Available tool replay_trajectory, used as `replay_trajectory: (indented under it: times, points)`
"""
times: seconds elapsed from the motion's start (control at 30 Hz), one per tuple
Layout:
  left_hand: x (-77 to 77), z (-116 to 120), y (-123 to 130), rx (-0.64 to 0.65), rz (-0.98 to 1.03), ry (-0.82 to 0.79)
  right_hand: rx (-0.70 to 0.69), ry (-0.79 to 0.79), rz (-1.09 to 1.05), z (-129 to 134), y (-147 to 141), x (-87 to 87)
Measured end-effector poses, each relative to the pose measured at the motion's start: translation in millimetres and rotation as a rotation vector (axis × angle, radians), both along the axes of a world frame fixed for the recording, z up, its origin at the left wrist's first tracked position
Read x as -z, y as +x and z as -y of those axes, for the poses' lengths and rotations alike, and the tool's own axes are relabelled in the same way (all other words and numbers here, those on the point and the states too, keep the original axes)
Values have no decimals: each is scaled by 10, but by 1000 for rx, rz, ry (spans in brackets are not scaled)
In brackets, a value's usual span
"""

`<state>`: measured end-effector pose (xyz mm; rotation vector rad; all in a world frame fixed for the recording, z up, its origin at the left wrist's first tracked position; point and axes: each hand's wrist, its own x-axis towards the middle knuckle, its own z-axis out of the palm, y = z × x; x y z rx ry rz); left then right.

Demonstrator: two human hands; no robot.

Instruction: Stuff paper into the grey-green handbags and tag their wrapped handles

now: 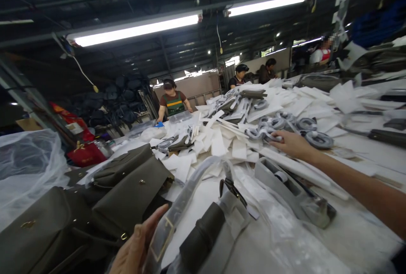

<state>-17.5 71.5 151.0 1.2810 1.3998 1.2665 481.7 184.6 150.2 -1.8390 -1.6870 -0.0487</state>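
In the lower part of the view my left hand (136,244) has its fingers stretched out and apart. It lies beside a clear plastic-wrapped bag handle (190,189), with the palm side hidden. A dark olive bag (203,231) and loose clear wrap lie right of it. My right hand (290,143) reaches over the table to a pile of coiled grey straps (265,128) in clear wrap. Its fingers close on the near edge of one coil. More wrapped coils (319,139) rest just beyond that hand.
Olive handbags (127,189) with gold fittings stand at left, near a translucent plastic bag (28,164). White foam sheets (218,143) heap across the table's middle. A grey moulded piece (279,185) lies under my right forearm. A co-worker (174,102) in a green apron is across the table; others sit farther back.
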Motion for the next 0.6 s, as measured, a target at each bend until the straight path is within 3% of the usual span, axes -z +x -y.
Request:
replay_trajectory:
  times: [0.07,0.13,0.23,0.3,0.43,0.6]
  points:
    - [-228,-23,102,69,50,-92,-15,7,-57,426,-256,-83]
    - [-440,-5,182,176,37,-156,-115,43,-209,870,-631,-94]
    - [-677,42,271,322,-11,-161,-291,132,-375,1411,-1282,11]
    - [-768,65,317,382,-39,-145,-416,145,-456,1615,-1701,120]
    - [-849,109,374,453,-90,-103,-560,149,-634,1638,-2403,278]
    - [-868,137,378,438,-79,-41,-532,217,-716,1432,-2951,292]
